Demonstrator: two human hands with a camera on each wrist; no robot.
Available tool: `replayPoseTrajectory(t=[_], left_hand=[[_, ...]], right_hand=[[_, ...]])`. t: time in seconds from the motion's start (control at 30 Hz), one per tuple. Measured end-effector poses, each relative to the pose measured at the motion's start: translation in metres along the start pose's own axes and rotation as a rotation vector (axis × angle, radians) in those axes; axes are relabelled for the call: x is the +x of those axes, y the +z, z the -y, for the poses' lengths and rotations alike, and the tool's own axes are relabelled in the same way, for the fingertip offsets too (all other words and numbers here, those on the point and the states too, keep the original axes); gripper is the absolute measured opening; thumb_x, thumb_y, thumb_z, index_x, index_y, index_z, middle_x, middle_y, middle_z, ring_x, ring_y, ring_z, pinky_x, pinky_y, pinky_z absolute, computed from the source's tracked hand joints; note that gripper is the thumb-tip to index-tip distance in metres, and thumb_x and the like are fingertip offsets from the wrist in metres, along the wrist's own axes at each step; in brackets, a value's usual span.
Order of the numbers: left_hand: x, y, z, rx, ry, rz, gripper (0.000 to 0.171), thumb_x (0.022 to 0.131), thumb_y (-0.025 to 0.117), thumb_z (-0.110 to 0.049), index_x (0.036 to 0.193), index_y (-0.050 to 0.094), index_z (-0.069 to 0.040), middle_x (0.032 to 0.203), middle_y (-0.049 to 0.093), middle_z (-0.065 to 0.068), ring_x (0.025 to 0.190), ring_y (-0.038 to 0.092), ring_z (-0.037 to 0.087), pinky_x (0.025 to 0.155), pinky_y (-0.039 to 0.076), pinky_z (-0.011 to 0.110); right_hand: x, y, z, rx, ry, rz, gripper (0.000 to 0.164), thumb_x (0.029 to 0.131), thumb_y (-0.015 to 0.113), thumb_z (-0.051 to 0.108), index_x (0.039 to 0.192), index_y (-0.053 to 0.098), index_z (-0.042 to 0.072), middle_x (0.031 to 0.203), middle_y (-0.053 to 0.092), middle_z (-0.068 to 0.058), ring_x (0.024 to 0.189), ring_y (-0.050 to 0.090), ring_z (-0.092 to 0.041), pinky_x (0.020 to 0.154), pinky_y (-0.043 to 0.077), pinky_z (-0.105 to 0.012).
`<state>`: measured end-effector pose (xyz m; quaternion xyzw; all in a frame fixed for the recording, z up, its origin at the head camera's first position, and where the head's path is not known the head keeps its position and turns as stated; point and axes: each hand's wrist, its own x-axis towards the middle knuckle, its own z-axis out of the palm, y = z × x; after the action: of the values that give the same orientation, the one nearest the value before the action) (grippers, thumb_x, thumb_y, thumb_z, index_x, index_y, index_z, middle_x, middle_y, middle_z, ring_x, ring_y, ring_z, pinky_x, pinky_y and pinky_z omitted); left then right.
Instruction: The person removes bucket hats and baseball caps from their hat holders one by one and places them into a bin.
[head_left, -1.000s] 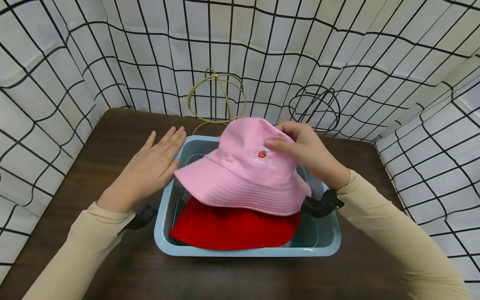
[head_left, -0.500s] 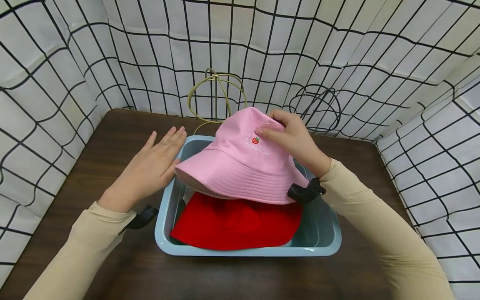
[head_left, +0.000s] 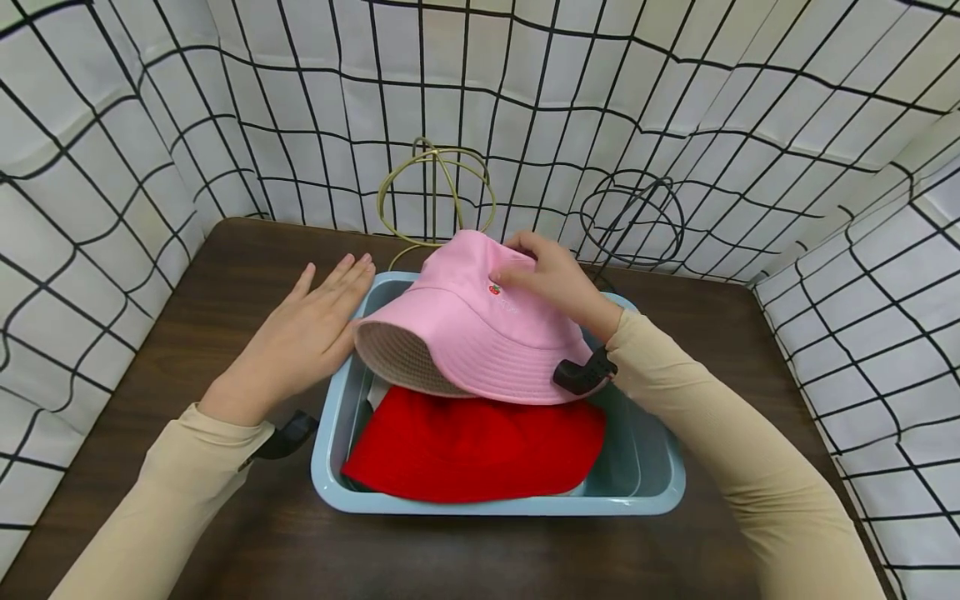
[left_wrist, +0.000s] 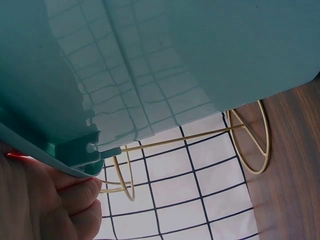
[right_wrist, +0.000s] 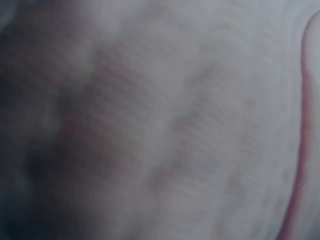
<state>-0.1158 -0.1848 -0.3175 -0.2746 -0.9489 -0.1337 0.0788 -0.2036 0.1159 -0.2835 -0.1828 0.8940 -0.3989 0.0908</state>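
My right hand [head_left: 551,279] pinches the crown of a pink bucket hat [head_left: 457,329], thumb on the front beside a small strawberry motif. The hat tilts, so its lighter inside shows at the left of the brim. Below it a red hat [head_left: 480,446] lies in a light blue plastic basin [head_left: 495,505]. My left hand [head_left: 296,346] lies with straight fingers along the basin's left rim. In the left wrist view, fingers [left_wrist: 82,200] sit right at the rim of the basin [left_wrist: 225,55]. Blurred pale ribbed cloth [right_wrist: 210,125] fills the right wrist view.
The basin stands on a dark brown wooden table [head_left: 247,283]. Behind it are a gold wire stand [head_left: 384,196] and a black wire stand [head_left: 681,223]. White walls with a black grid [head_left: 247,62] enclose the back and both sides.
My right hand has moved left with the pink hat, and the hat has tilted to show its inside. More of the red hat shows. My left hand stays at the rim.
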Motion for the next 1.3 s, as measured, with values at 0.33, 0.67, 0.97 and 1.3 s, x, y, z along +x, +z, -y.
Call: replayPoseTrajectory(t=[0.33, 0.67, 0.97, 1.3], left_hand=[[0.000, 0.001, 0.000, 0.000, -0.006, -0.003, 0.061, 0.098, 0.040, -0.029, 0.147, 0.024, 0.003, 0.152, 0.023, 0.018, 0.142, 0.016, 0.031, 0.113, 0.005, 0.052], [-0.001, 0.000, 0.000, -0.008, 0.003, -0.005, 0.061, 0.097, 0.041, -0.028, 0.146, 0.024, 0.004, 0.152, 0.024, 0.019, 0.142, 0.016, 0.032, 0.113, 0.006, 0.053], [-0.001, 0.001, 0.002, -0.018, 0.019, -0.018, 0.059, 0.096, 0.041, -0.023, 0.145, 0.026, 0.006, 0.151, 0.024, 0.020, 0.142, 0.016, 0.032, 0.113, 0.007, 0.054], [-0.001, 0.000, -0.001, -0.027, -0.018, -0.011, 0.059, 0.095, 0.042, -0.023, 0.145, 0.027, 0.005, 0.151, 0.025, 0.019, 0.142, 0.016, 0.031, 0.114, 0.004, 0.051]], right_hand=[[0.004, 0.009, -0.002, -0.130, -0.028, 0.076, 0.026, 0.085, 0.067, 0.027, 0.102, 0.063, 0.008, 0.094, 0.062, -0.007, 0.086, 0.053, -0.021, 0.068, 0.047, -0.032], [0.005, 0.015, 0.005, -0.004, -0.055, 0.089, 0.021, 0.079, 0.072, 0.018, 0.094, 0.065, 0.005, 0.084, 0.059, -0.006, 0.080, 0.050, -0.017, 0.061, 0.044, -0.025], [-0.009, 0.002, 0.017, -0.020, -0.089, 0.081, 0.018, 0.084, 0.067, 0.018, 0.097, 0.064, 0.006, 0.086, 0.061, -0.006, 0.081, 0.052, -0.018, 0.066, 0.045, -0.029], [-0.032, -0.033, 0.037, 0.059, -0.041, 0.133, 0.015, 0.083, 0.071, 0.022, 0.088, 0.066, 0.009, 0.078, 0.059, -0.007, 0.071, 0.053, -0.019, 0.058, 0.046, -0.029]])
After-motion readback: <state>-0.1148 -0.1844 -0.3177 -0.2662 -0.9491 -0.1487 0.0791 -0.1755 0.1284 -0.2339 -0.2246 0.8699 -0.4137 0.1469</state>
